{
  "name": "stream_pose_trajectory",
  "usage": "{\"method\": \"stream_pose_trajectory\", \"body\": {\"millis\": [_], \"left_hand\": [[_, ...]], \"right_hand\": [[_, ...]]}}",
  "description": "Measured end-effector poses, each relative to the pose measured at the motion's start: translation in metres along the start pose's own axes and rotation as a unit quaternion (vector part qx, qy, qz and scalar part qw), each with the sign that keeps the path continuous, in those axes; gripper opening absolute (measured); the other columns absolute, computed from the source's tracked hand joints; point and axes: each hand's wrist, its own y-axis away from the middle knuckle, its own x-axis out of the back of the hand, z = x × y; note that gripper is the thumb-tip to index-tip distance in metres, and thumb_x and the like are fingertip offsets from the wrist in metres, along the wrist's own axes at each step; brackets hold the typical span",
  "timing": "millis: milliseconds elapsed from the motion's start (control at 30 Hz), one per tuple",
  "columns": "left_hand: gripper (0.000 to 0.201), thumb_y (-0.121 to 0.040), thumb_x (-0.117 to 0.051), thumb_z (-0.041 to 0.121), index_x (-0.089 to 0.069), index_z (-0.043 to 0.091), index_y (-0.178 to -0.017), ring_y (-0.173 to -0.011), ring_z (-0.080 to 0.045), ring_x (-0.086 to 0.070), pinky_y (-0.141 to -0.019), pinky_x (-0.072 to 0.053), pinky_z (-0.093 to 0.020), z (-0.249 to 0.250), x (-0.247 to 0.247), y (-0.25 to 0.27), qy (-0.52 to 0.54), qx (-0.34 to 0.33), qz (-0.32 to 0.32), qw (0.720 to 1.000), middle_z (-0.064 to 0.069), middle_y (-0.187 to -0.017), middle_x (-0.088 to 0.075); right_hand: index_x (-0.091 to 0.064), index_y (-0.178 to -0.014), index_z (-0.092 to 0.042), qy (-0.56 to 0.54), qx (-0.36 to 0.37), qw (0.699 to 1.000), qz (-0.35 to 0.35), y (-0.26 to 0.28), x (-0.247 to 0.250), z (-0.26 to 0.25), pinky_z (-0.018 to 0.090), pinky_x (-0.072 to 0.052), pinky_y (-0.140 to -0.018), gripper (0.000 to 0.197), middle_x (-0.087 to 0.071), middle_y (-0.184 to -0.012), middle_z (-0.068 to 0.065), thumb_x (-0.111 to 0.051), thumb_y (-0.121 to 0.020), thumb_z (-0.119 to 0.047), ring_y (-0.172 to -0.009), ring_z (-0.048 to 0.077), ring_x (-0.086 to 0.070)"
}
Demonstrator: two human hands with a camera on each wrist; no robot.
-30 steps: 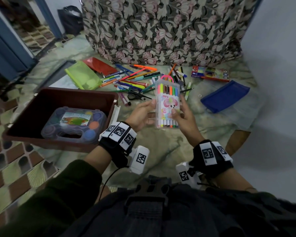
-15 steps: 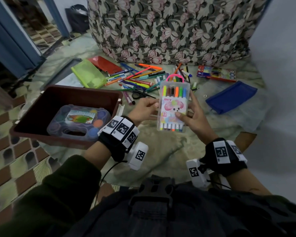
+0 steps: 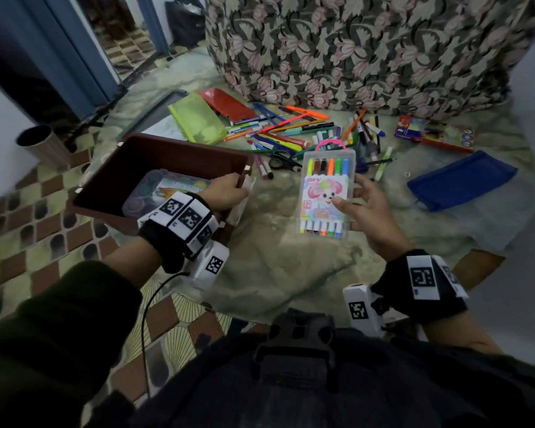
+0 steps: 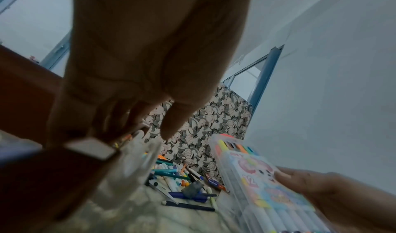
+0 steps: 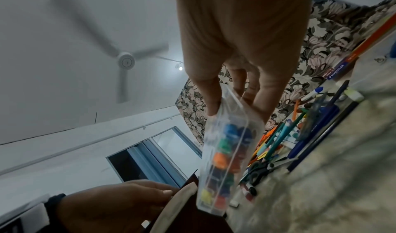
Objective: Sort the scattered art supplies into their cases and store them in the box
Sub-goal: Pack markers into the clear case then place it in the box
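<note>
One hand fewer on the marker case [image 3: 325,194]: the left hand [image 3: 226,190] now grips the box [image 3: 167,149] rim (one paint set [image 3: 167,193] inside), while the right hand [image 3: 366,211] alone holds it aloft beside the box.

A pale green patterned cloth [image 3: 291,267] covers the floor [image 3: 44,223], whose brown-and-green tiles show at the left. On the cloth lie a brown box [image 3: 173,156], a lime pouch [image 3: 198,122] touching a red pouch [image 3: 226,103], a heap of loose pens and markers [image 3: 291,131] with black scissors [image 3: 283,160] at its near edge, a flat pencil box [image 3: 433,135] and a blue pouch [image 3: 460,179]. A metal cup [image 3: 44,143] stands on the tiles.
</note>
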Motion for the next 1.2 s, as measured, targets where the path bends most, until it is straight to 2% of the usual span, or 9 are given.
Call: {"method": "stream_pose_trajectory", "body": {"millis": [133,267,467,600,700,833,967,1100,1200], "left_hand": [[0.013,-0.097,-0.04,0.016,-0.049,0.006,-0.098,-0.097,-0.028,-0.05,-0.078,-0.036,-0.031,0.008,-0.004,-0.002,0.082,0.016,-0.007,0.996,-0.017,-0.101,-0.049],[0.043,-0.1,-0.036,0.028,-0.044,0.0,-0.13,-0.123,-0.033,-0.044,-0.095,-0.045,-0.049,0.034,-0.017,0.0,0.216,0.041,-0.056,0.974,-0.017,-0.133,-0.044],[0.069,-0.095,-0.026,0.052,-0.018,0.006,-0.146,-0.137,-0.04,-0.025,-0.079,-0.049,-0.042,0.09,-0.05,-0.002,0.349,0.025,-0.158,0.923,-0.013,-0.154,-0.018],[0.067,-0.092,-0.021,0.059,-0.035,0.012,-0.138,-0.136,-0.036,-0.031,-0.089,-0.051,-0.047,0.123,-0.069,-0.002,0.375,-0.016,-0.208,0.903,-0.008,-0.154,-0.021],[0.058,-0.091,-0.017,0.063,-0.047,0.023,-0.12,-0.124,-0.026,-0.044,-0.084,-0.052,-0.042,0.143,-0.082,0.0,0.361,-0.062,-0.252,0.896,-0.007,-0.146,-0.036],[0.056,-0.092,-0.018,0.06,-0.049,0.022,-0.118,-0.101,-0.022,-0.053,-0.087,-0.049,-0.041,0.158,-0.095,-0.004,0.365,-0.061,-0.274,0.888,-0.006,-0.119,-0.055],[0.051,-0.097,-0.03,0.048,-0.052,0.008,-0.12,-0.081,-0.019,-0.058,-0.077,-0.053,-0.035,0.164,-0.084,-0.016,0.36,-0.074,-0.217,0.905,-0.008,-0.101,-0.059],[0.04,-0.094,-0.052,0.023,-0.046,0.009,-0.131,-0.088,-0.011,-0.058,-0.066,-0.054,-0.022,0.165,-0.061,-0.035,0.37,-0.161,-0.156,0.901,-0.003,-0.099,-0.056],[0.034,-0.087,-0.061,0.01,-0.056,0.003,-0.12,-0.071,0.0,-0.058,-0.065,-0.051,-0.019,0.162,-0.052,-0.046,0.283,-0.255,-0.123,0.916,0.012,-0.071,-0.062]], "right_hand": [[-0.048,-0.127,-0.018,-0.003,-0.015,1.0,-0.002,-0.001,0.002,-0.006,0.033,-0.057,-0.058,0.044,-0.059,-0.108,0.005,-0.062,-0.087,-0.008,-0.094,0.021,-0.065],[-0.048,-0.129,-0.016,-0.005,-0.015,1.0,0.002,0.002,0.01,-0.021,0.033,-0.056,-0.06,0.044,-0.06,-0.106,0.003,-0.06,-0.088,-0.009,-0.091,0.016,-0.065],[-0.049,-0.129,-0.016,0.018,-0.005,1.0,0.009,0.015,0.043,-0.047,0.024,-0.055,-0.051,0.045,-0.062,-0.096,0.0,-0.061,-0.087,-0.008,-0.079,0.009,-0.066],[-0.047,-0.134,-0.017,0.06,-0.007,0.997,0.054,0.022,0.066,-0.051,0.031,-0.057,-0.06,0.05,-0.06,-0.096,0.001,-0.061,-0.087,-0.008,-0.082,0.012,-0.064],[-0.049,-0.132,-0.016,0.08,-0.01,0.994,0.072,0.026,0.078,-0.05,0.041,-0.056,-0.076,0.048,-0.059,-0.103,0.006,-0.062,-0.086,-0.008,-0.088,0.018,-0.064],[-0.049,-0.131,-0.015,0.093,-0.012,0.992,0.09,0.03,0.088,-0.05,0.033,-0.055,-0.069,0.049,-0.057,-0.093,-0.003,-0.063,-0.085,-0.008,-0.088,0.017,-0.062],[-0.049,-0.13,-0.019,0.103,-0.021,0.992,0.075,0.034,0.095,-0.056,0.032,-0.056,-0.066,0.048,-0.057,-0.101,0.006,-0.063,-0.085,-0.01,-0.097,0.025,-0.061],[-0.049,-0.131,-0.02,0.142,-0.005,0.988,0.059,0.039,0.095,-0.058,0.045,-0.054,-0.075,0.049,-0.054,-0.116,0.02,-0.065,-0.084,-0.013,-0.106,0.032,-0.059],[-0.047,-0.133,-0.015,0.231,0.027,0.969,0.087,0.037,0.089,-0.056,0.039,-0.05,-0.082,0.057,-0.058,-0.101,0.014,-0.069,-0.081,-0.018,-0.097,0.028,-0.059]]}}
